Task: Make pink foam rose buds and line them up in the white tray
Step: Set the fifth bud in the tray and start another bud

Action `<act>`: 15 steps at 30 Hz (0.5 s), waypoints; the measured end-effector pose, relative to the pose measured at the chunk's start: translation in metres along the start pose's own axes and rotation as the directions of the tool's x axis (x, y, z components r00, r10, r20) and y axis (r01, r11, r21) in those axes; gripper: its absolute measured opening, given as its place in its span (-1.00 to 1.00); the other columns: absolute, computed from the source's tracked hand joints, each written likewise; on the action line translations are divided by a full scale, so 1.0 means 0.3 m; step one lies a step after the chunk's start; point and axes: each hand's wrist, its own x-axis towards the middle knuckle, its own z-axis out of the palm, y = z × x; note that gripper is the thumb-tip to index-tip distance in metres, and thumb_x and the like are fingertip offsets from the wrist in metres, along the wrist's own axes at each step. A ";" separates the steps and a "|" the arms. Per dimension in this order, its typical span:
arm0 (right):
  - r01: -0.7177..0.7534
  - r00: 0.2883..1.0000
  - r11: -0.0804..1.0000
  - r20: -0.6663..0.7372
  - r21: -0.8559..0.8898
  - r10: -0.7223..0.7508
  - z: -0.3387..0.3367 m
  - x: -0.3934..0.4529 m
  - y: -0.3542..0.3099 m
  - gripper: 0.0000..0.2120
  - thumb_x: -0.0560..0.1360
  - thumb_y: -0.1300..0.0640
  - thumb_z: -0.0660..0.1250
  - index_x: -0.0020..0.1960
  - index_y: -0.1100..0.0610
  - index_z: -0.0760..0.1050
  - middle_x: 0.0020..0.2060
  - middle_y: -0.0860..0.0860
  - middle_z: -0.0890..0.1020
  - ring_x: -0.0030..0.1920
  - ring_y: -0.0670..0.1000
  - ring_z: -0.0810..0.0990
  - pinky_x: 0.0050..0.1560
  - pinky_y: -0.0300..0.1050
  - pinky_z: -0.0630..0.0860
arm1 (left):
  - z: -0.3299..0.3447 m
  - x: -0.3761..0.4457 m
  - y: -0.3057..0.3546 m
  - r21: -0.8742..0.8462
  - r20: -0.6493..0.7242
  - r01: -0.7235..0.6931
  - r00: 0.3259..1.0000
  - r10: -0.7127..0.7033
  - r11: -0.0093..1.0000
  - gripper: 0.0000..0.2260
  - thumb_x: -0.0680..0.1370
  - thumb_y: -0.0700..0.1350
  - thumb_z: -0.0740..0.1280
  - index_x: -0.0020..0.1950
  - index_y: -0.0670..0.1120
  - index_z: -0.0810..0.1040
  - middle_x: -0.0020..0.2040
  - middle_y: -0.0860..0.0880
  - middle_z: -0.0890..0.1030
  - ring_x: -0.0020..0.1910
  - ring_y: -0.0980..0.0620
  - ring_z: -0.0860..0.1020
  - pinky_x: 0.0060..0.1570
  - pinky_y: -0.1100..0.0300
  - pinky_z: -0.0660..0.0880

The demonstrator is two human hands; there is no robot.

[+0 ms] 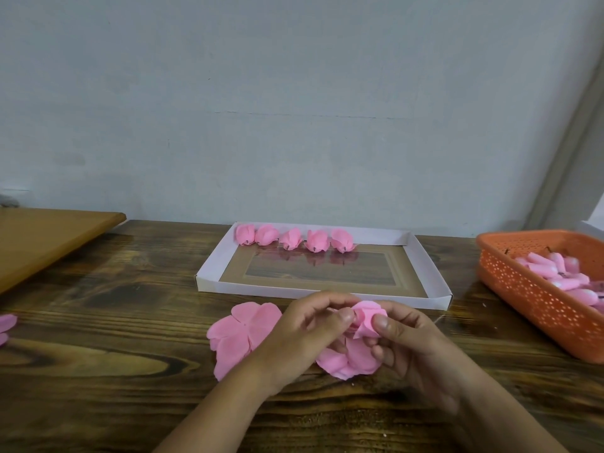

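While my left hand (313, 325) and right hand (402, 335) pinch a half-wrapped pink bud (367, 318) in a closed grip, five finished buds (294, 238) line the white tray (421, 256) just beyond.

A small handicraft workspace, set up in a plain room. A dark, strongly grained wooden counter (98, 322) stands against a bare pale grey-blue painted wall (294, 109). Craft stock lies on it in batches: a shallow white cardboard tray (209, 259) at the far middle with a row of pink foam rose buds (294, 239), an orange perforated plastic basket (523, 289) of pink foam pieces at the right, and loose flat pink foam petal cut-outs (242, 335) nearer. A lighter brown wooden board (49, 237) lies at the far left.
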 end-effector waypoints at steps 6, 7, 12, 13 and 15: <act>-0.020 1.000 0.999 -0.022 -0.050 0.019 -0.017 0.005 0.000 -0.40 0.14 0.04 0.74 0.10 0.24 0.68 -0.10 0.18 0.72 -0.22 0.00 0.71 -0.25 -0.25 0.65 | -0.003 0.008 -0.022 0.007 0.031 0.042 0.999 -0.042 0.999 -0.70 0.47 0.08 0.42 0.19 0.07 0.68 0.11 -0.16 0.67 -0.01 -0.04 0.69 -0.04 0.15 0.63; -0.011 1.000 0.998 -0.025 -0.062 0.009 -0.016 0.007 0.002 -0.40 0.14 0.03 0.74 0.10 0.23 0.69 -0.11 0.17 0.72 -0.21 -0.01 0.71 -0.24 -0.26 0.65 | -0.002 0.008 -0.025 0.003 0.030 0.046 0.998 -0.046 0.999 -0.67 0.44 0.10 0.42 0.19 0.08 0.68 0.13 -0.17 0.67 0.01 -0.09 0.69 -0.02 0.12 0.64; 0.028 0.999 0.995 -0.019 -0.097 -0.030 -0.010 0.008 0.009 -0.46 0.16 0.05 0.73 0.08 0.19 0.70 -0.03 0.18 0.73 -0.09 0.04 0.73 -0.17 -0.23 0.65 | 0.003 0.013 -0.044 0.046 0.024 0.020 0.999 -0.021 0.999 -0.75 0.46 0.02 0.39 0.12 0.18 0.68 0.14 -0.03 0.67 0.08 -0.04 0.66 -0.01 0.16 0.63; 0.031 0.999 0.993 -0.021 -0.111 -0.034 -0.010 0.008 0.010 -0.46 0.17 0.05 0.73 0.09 0.19 0.69 0.00 0.20 0.72 -0.06 0.06 0.73 -0.16 -0.22 0.65 | 0.003 0.016 -0.050 0.065 0.017 0.017 1.000 -0.018 0.998 -0.75 0.47 -0.02 0.38 0.11 0.20 0.68 0.13 0.02 0.68 0.08 -0.04 0.65 0.00 0.14 0.63; 0.037 0.999 0.991 -0.019 -0.128 -0.039 -0.008 0.010 0.010 -0.47 0.21 0.05 0.71 0.13 0.18 0.68 0.05 0.22 0.71 -0.02 0.08 0.73 -0.13 -0.20 0.65 | 0.001 0.021 -0.060 0.099 0.005 0.013 1.000 -0.014 0.995 -0.74 0.46 -0.05 0.39 0.09 0.24 0.67 0.11 0.08 0.68 0.04 0.02 0.64 0.06 0.08 0.64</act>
